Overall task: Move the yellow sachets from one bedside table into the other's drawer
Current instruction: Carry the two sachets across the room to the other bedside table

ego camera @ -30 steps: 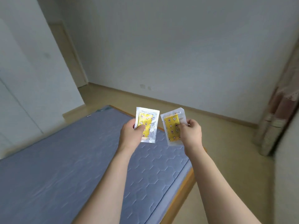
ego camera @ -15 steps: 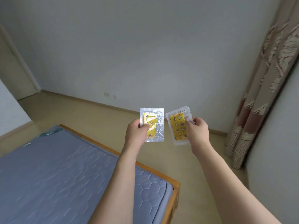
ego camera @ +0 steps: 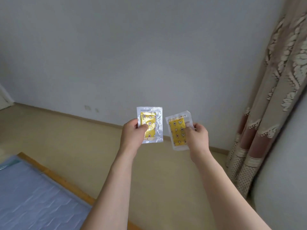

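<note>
Two yellow sachets in clear wrappers are held up in front of me at chest height. My left hand [ego camera: 132, 133] pinches the left yellow sachet [ego camera: 152, 120] by its left edge, thumb on the front. My right hand [ego camera: 198, 136] grips the right yellow sachet [ego camera: 176, 131] by its right edge, and this one tilts slightly to the left. The two sachets are a small gap apart and both stand upright over the floor. No bedside table or drawer is in view.
A bed with a blue quilted mattress [ego camera: 33, 196] and a wooden frame [ego camera: 54, 173] fills the lower left. Beige floor [ego camera: 74, 138] runs to a grey wall [ego camera: 149, 55]. A patterned curtain [ego camera: 274, 97] hangs at the right, beside a grey wall corner [ego camera: 285, 163].
The view has swung to the right: the bed has slid to the lower left and the curtain has come further in. Both hands still hold their sachets the same way.
</note>
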Available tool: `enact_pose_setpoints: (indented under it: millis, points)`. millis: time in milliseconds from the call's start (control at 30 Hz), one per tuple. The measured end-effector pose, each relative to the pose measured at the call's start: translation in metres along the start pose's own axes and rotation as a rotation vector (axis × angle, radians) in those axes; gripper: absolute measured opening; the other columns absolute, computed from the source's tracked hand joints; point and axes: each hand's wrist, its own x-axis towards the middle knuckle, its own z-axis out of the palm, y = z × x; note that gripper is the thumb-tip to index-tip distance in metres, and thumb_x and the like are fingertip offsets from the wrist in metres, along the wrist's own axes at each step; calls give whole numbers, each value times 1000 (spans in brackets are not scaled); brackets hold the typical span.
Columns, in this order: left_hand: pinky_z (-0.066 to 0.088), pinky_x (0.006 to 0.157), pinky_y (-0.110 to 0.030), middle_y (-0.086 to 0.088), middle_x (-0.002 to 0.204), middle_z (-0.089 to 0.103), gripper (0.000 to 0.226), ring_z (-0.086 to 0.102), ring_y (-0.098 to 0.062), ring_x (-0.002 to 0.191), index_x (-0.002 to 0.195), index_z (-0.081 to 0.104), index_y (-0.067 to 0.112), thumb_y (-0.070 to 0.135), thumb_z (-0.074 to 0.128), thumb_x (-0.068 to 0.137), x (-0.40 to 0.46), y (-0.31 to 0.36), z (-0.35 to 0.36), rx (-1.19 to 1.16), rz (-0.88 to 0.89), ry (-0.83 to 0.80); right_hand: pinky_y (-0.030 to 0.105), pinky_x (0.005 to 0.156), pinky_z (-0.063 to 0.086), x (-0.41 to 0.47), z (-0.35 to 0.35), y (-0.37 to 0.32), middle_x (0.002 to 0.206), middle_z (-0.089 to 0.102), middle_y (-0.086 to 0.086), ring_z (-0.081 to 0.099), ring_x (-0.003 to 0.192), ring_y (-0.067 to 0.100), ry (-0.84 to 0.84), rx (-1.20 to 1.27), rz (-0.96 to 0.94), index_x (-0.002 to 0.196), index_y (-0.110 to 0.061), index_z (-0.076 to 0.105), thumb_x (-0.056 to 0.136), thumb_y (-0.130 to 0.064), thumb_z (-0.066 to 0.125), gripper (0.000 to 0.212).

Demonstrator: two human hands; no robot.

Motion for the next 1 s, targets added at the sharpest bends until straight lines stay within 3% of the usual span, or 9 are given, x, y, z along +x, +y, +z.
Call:
enact_pose_setpoints:
  millis: [167, 267, 333, 433, 500, 700, 867, 1000]
  points:
    - [23, 55, -27, 3, 60, 33, 24, 27, -17, 59, 69, 48, 6, 16, 62, 86, 107, 21, 19, 18, 27, 105, 29, 59, 47, 119, 48, -35, 82, 63, 2, 60, 73, 21, -128, -11, -38, 92, -11, 59, 93, -10, 44, 15]
    - [31, 60, -29, -5, 68, 45, 26, 37, -15, 62, 84, 56, -1, 24, 62, 81, 163, 20, 24, 3, 32, 176, 42, 71, 57, 180, 94, -48, 91, 69, 8, 67, 86, 30, -187, 9, -49, 94, -11, 61, 92, -15, 47, 15]
    - [37, 65, -30, -6, 74, 55, 27, 46, -14, 66, 88, 61, 1, 26, 61, 78, 193, 12, 24, -1, -6, 213, 42, 73, 57, 211, 128, -52, 94, 69, 9, 68, 89, 31, -235, 15, -34, 92, -12, 62, 91, -16, 48, 14]
    - [43, 63, -23, 5, 71, 65, 9, 55, -9, 61, 85, 70, 13, 16, 62, 84, 236, -4, 20, -24, -52, 274, 51, 79, 58, 249, 176, -49, 98, 70, 11, 68, 93, 33, -303, 12, -7, 92, -14, 63, 88, -14, 48, 15]
    - [42, 58, -18, 14, 67, 65, 14, 57, -1, 56, 85, 73, 18, 10, 61, 88, 268, -13, 15, -41, -77, 320, 55, 79, 57, 274, 210, -44, 98, 70, 10, 68, 92, 33, -342, -1, 6, 92, -15, 63, 86, -14, 47, 17]
    - [42, 56, -19, 13, 61, 60, 19, 51, -5, 55, 76, 71, 19, 8, 60, 87, 390, -40, -30, -102, -73, 444, 43, 79, 57, 352, 344, -46, 99, 69, 6, 68, 94, 28, -476, -18, -35, 99, -13, 64, 90, -12, 49, 17]
    - [54, 68, -36, -4, 81, 73, 18, 66, -15, 71, 85, 74, 21, 11, 59, 87, 487, -43, -104, -69, -62, 522, 30, 61, 52, 398, 481, -83, 100, 67, 3, 65, 81, 17, -593, -43, -85, 102, -14, 63, 92, -11, 48, 18]
    - [56, 78, -53, -12, 89, 72, 13, 70, -34, 86, 87, 71, 15, 15, 59, 84, 547, -56, -169, -21, -74, 621, 29, 64, 52, 417, 586, -99, 101, 67, 2, 67, 88, 19, -685, -16, -116, 106, -13, 63, 93, -15, 50, 18]
